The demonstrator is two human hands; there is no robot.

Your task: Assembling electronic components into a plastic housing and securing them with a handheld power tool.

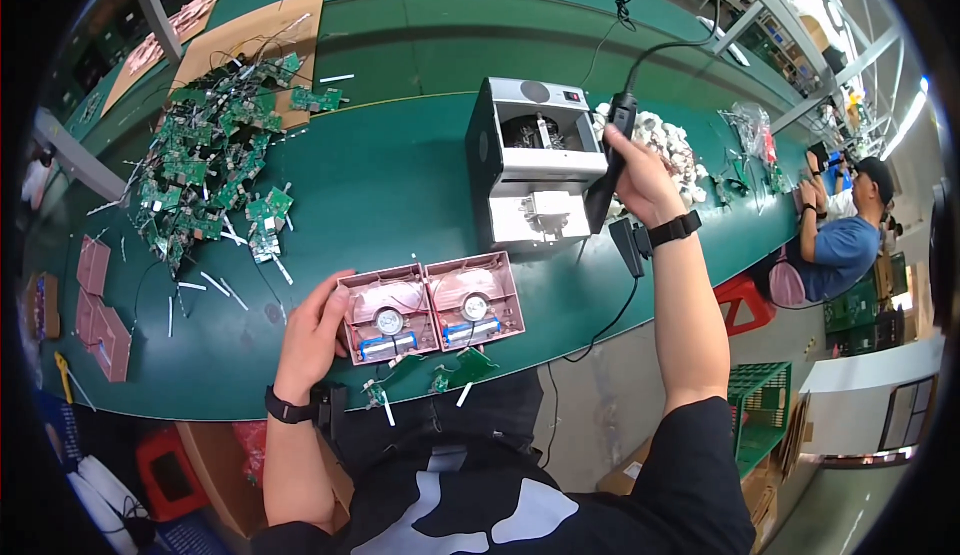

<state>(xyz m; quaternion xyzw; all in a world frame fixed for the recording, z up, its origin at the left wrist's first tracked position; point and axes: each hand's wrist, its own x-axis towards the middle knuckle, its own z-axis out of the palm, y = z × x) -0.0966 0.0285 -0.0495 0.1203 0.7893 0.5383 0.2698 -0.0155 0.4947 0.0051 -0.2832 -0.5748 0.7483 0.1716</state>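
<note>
Head view: my left hand [312, 340] is resting against the left wall of the left pink shell [420, 290], the fingers bending together at its edge with the thumb lying near the rim; whether they are pinching the wall or only leaning on it, I cannot tell. That shell is lying close in front of me near the edge of the green table [380, 195], and the right pink shell [505, 305] is sitting just beside it. Both are facing up with their open sides, each showing a round silver part and a blue cylinder. Two green circuit boards, the left board [402, 366] and the right board [478, 363], are lying on my side of the shells.

My right hand [648, 183] is holding a black handheld tool [621, 115] upright, my fingers wrapping around it, and a black cable [665, 46] is running up from its top. The tool is standing at the right side of a silver-and-black machine [552, 160]. Its lower end is hard to make out.

Beyond the machine's right side, a heap of white pieces [675, 145] is spreading out. Off to my left, many green circuit boards [205, 155] are lying piled up, partly on cardboard [300, 25]. Farther right, a co-worker [840, 250] is sitting at the same table.
</note>
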